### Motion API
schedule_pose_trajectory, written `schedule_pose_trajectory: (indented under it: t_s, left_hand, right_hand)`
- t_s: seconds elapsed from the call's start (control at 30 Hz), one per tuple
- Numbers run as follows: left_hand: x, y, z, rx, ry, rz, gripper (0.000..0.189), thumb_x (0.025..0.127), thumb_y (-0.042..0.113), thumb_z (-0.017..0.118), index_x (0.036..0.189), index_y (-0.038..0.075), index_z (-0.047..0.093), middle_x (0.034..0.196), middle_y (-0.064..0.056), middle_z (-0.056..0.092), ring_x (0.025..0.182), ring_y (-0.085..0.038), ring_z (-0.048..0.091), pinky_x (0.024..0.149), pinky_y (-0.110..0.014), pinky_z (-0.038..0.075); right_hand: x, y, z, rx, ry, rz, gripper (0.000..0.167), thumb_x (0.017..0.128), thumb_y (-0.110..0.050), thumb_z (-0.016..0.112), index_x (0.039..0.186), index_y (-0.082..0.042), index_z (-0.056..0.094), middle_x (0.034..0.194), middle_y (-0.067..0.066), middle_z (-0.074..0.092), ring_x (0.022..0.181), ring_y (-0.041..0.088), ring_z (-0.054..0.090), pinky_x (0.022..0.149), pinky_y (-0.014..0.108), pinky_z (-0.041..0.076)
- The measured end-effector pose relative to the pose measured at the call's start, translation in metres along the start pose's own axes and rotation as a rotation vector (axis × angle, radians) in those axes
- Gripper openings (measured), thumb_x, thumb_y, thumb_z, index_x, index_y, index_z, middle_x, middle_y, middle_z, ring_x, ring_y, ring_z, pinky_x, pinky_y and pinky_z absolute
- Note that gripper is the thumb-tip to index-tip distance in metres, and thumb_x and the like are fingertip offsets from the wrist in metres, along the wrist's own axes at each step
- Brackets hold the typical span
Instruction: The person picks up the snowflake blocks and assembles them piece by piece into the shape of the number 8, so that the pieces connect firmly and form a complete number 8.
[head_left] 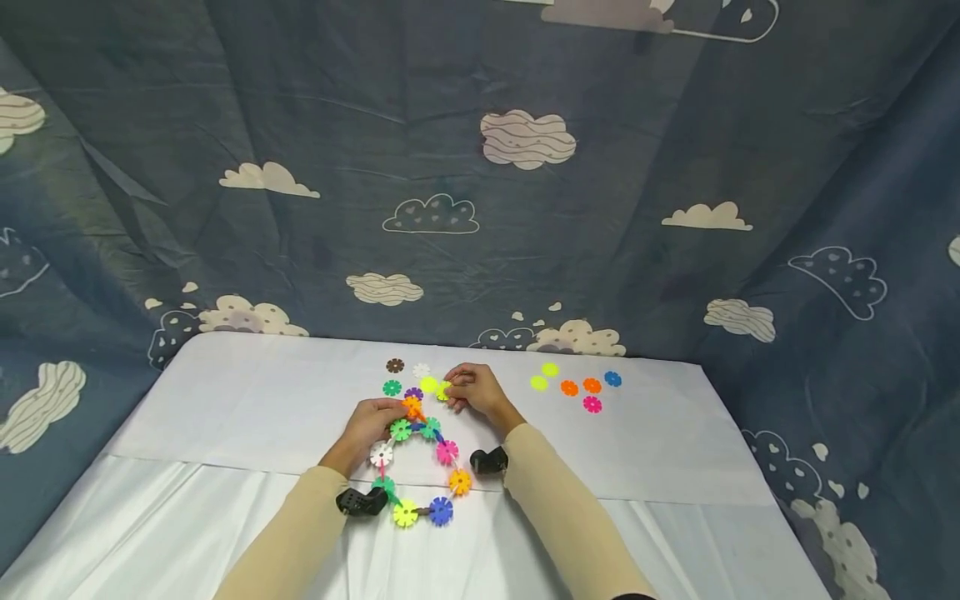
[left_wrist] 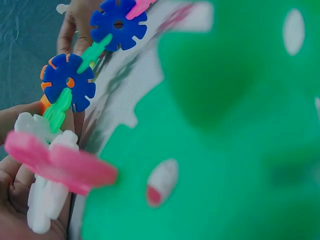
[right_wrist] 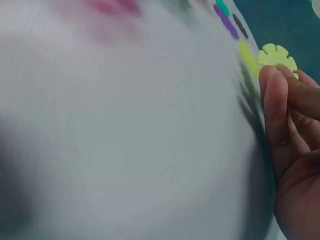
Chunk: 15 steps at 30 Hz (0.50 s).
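Note:
Notched plastic discs, shaped like flowers, are joined edge to edge into a closed ring point(head_left: 447, 452) of many colours. My left hand point(head_left: 369, 423) grips this ring by an orange disc point(head_left: 412, 407) at its far end. In the left wrist view, blue discs point(left_wrist: 118, 25) linked by green ones run up from the left hand point(left_wrist: 15, 190); a large blurred green disc point(left_wrist: 200, 165) hides much there. Between thumb and fingertips, my right hand point(head_left: 483, 393) pinches a loose yellow disc point(right_wrist: 276, 56), held a little apart from the ring.
Brown point(head_left: 395, 365), white point(head_left: 422, 370), green point(head_left: 392, 387), purple and yellow point(head_left: 428, 384) discs lie beyond the ring. To the right are yellow point(head_left: 551, 369), orange point(head_left: 570, 388), pink point(head_left: 592, 404) and blue point(head_left: 612, 378) discs. Behind the white-covered table point(head_left: 262, 392) hangs a dark cloud-patterned cloth point(head_left: 420, 108).

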<state>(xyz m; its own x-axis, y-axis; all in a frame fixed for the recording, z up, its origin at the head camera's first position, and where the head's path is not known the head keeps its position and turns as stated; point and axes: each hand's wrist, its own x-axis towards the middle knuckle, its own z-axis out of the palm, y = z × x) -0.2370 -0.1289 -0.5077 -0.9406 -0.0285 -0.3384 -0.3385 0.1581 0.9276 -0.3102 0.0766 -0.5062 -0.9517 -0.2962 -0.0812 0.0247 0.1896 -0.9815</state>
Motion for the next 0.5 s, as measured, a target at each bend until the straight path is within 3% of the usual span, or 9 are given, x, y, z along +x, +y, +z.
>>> schedule_pose_trajectory:
  t_s: [0.1, 0.23, 0.5]
  left_hand:
    - [0.0, 0.001, 0.001, 0.005, 0.012, -0.004, 0.031, 0.094, 0.019, 0.062, 0.116, -0.002, 0.066, 0.11, -0.011, 0.066, 0.091, -0.016, 0.057, 0.072, -0.024, 0.05]
    - [0.0, 0.001, 0.002, 0.005, 0.017, 0.003, 0.034, 0.094, 0.019, 0.063, 0.119, -0.003, 0.065, 0.116, -0.015, 0.065, 0.094, -0.017, 0.059, 0.076, -0.026, 0.051]
    - [0.001, 0.0, 0.002, -0.016, 0.029, -0.003, 0.031, 0.093, 0.016, 0.063, 0.117, -0.005, 0.065, 0.112, -0.014, 0.067, 0.091, -0.015, 0.06, 0.077, -0.027, 0.052]
  right_hand:
    - [0.002, -0.007, 0.006, 0.055, -0.063, 0.028, 0.019, 0.089, 0.006, 0.063, 0.107, 0.012, 0.064, 0.074, 0.006, 0.063, 0.056, 0.012, 0.061, 0.056, 0.026, 0.057]
    - [0.005, -0.021, 0.017, 0.017, -0.138, 0.038, 0.022, 0.096, -0.005, 0.057, 0.109, 0.011, 0.065, 0.077, 0.005, 0.063, 0.063, 0.013, 0.059, 0.066, 0.027, 0.057]
    - [0.009, -0.03, 0.032, -0.053, -0.198, 0.021, 0.023, 0.099, -0.012, 0.054, 0.105, 0.008, 0.063, 0.075, 0.005, 0.059, 0.065, 0.016, 0.057, 0.069, 0.03, 0.056]
